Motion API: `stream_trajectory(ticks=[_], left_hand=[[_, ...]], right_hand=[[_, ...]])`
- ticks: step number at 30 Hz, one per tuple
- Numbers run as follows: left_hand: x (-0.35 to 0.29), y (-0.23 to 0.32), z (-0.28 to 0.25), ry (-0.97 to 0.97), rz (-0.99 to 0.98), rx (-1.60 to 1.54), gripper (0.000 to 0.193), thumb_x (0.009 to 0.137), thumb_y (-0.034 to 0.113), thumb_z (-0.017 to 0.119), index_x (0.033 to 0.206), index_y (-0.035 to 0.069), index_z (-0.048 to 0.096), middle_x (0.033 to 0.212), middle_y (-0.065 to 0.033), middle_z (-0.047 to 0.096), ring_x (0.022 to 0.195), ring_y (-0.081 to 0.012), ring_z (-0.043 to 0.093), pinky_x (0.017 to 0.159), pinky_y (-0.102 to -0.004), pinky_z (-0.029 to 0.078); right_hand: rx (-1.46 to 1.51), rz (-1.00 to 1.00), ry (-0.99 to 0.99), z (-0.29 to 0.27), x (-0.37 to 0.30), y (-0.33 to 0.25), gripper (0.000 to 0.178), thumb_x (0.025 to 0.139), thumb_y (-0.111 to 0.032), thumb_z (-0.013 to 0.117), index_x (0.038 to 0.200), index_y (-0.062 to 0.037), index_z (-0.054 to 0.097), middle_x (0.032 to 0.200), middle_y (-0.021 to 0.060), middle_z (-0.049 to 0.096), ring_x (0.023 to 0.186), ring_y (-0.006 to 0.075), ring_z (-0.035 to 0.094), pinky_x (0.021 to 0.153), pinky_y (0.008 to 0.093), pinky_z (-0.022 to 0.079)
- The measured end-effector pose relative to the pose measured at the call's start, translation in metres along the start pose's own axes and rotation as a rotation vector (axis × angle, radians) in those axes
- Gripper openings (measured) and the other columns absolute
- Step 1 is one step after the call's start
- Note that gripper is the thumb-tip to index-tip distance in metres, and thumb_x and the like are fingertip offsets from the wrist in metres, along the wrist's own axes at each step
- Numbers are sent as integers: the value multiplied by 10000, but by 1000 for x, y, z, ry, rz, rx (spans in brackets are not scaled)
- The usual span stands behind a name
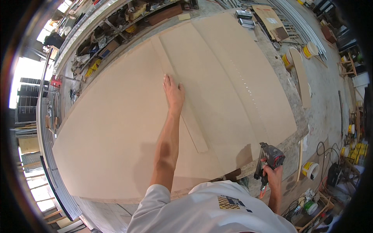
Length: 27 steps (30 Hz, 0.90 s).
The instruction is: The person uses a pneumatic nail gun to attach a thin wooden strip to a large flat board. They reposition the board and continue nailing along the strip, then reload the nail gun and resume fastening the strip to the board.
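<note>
A large pale sheet of board (pixel 108 132) covers the workbench before me. Along it lies a narrow strip of the same pale board (pixel 193 128), running from the far edge toward me. My left hand (pixel 174 93) presses flat on this strip about midway, its fingers stretched out and holding nothing. At the near right corner of the sheet, my right hand (pixel 273 174) grips a dark nail gun (pixel 272 155) by its handle. An orange-red hose fitting shows at the handle's lower end. The nail gun hangs beside the sheet, apart from the strip.
A row of white spots (pixel 248 89) crosses the sheet's right side. Small boxes (pixel 244 19) lie at the far right corner. White-and-yellow buckets (pixel 310 169) stand on the floor to the right, near hoses and clutter. Loaded shelves (pixel 120 33) run along the far left.
</note>
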<state>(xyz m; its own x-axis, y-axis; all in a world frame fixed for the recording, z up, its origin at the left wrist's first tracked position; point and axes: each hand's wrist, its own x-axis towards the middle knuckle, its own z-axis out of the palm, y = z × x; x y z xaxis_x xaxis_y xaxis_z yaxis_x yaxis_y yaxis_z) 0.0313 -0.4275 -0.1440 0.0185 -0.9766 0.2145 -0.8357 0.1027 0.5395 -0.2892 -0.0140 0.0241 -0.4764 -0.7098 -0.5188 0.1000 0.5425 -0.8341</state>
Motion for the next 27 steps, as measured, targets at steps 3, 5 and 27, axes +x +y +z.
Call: stream_trajectory(ticks=[3,5,27], left_hand=[[0,1,0,5,-5,-4,646,949,131,612,1489,-134,376,1628,-297,283,1539,-397,242,1280,-476,189],[-2,3,2,8,-12,-15,646,947,131,612,1489,-132,379,1626,-298,285,1539,-397,242,1280,-476,188],[-8,22,4,47,83,45,597,951,113,587,1460,-142,405,1600,-313,314,1508,-424,290,1254,-489,257]], right_hand=[[-28,7,-17,-1,0,-2,380,819,58,588,1197,31,624,1047,94,711,563,101,545,526,276,444],[2,-2,-3,0,0,1,380,822,56,590,1201,29,621,1051,93,711,561,103,544,526,277,444],[-143,81,-157,19,1,-8,203,862,-50,682,1052,8,721,720,-6,620,603,86,566,546,286,449]])
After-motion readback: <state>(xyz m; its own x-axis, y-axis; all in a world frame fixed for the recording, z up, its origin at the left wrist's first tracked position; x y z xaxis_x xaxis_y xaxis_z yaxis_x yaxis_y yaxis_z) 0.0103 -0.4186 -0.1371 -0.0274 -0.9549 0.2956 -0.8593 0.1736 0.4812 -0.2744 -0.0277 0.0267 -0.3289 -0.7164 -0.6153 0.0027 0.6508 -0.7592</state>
